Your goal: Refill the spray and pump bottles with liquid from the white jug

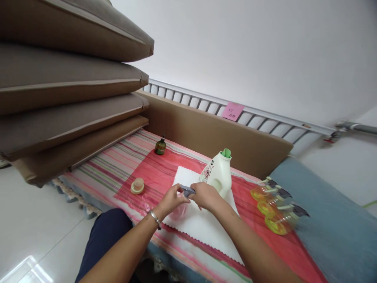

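A person seated at a low table is working with both hands over a white cloth (pixel 203 224) that is lying on a red plastic sheet (pixel 156 173). The left hand (pixel 173 199), a bracelet at its wrist, is curling its fingers round a pinkish bottle (pixel 179 212) that is standing on the cloth, while the right hand (pixel 206 195) is closing its fingers on a small grey spray head (pixel 187 191) at the bottle's top — the two hands are meeting there, almost touching.

Just behind the right hand, a white detergent jug (pixel 218 173) with a green spout is standing on the far part of the cloth. A beige cap (pixel 137 185) is lying on the red sheet to the left, and a small green bottle (pixel 160 146) is standing farther back. Three clear spray bottles (pixel 277 206) with orange bases are lying on their sides to the right — well apart from the hands. Brown cushions (pixel 67 78) are piling high at the left.
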Action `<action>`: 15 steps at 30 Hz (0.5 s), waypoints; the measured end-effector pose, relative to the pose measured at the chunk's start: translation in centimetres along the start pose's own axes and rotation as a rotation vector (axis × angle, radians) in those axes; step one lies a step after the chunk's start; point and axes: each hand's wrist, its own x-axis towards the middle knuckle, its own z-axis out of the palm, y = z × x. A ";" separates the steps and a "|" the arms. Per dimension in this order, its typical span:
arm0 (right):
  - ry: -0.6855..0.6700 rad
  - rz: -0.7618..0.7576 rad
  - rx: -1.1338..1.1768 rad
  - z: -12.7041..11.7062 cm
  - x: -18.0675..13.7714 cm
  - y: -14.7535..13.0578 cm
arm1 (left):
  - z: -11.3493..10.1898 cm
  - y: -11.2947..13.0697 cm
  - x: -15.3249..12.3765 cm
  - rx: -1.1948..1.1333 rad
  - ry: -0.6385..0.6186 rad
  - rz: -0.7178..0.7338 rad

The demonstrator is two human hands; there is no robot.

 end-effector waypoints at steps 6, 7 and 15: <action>-0.022 -0.009 0.019 0.1 0.0 0.1 | -0.9 1.2 0.3 -0.010 -0.150 0.024; -0.022 -0.009 0.019 0.2 0.1 0.1 | -0.7 1.4 0.2 -0.008 -0.145 0.026; -0.017 0.004 0.013 0.0 0.0 -0.6 | -0.8 0.8 0.6 -0.066 -0.209 -0.029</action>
